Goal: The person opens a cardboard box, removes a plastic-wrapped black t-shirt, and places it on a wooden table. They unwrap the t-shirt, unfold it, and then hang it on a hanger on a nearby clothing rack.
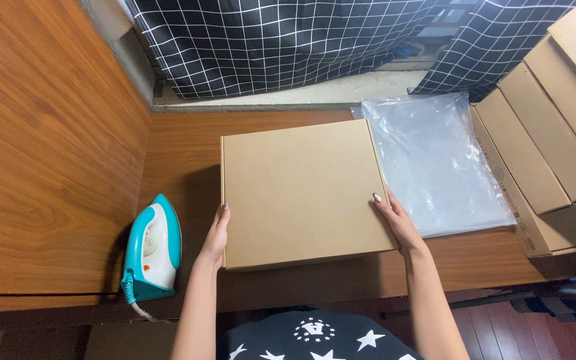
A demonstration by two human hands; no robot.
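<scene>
Centre of the frame: a flat, closed brown cardboard box (301, 193) lies on the wooden desk (181, 153), its near edge close to the desk's front edge
Left hand (216, 235): pressed flat against the box's left side near the lower corner, fingers straight and pointing up the frame, not curled round anything
Right hand (400, 223): laid along the box's right edge near the lower corner, fingers extended, one fingertip on the top face; the palm touches the side
Grip: both hands clasp the box between them from either side, open-palmed rather than fisted
Lower left of the frame: a teal and white clothes iron (153, 250) stands on the desk, just beside the left wrist, its cord trailing off the front edge
Right of the box: a stack of clear plastic bags (435, 160) lies flat, its left edge touching or tucked just under the box; I cannot tell which
Far right: several more flat cardboard boxes (555, 147) lean overlapped against each other
Top of the frame: a black curtain (275, 40) with a white grid hangs behind the desk
Left side: a raised wooden panel (41, 147) borders the desk
</scene>
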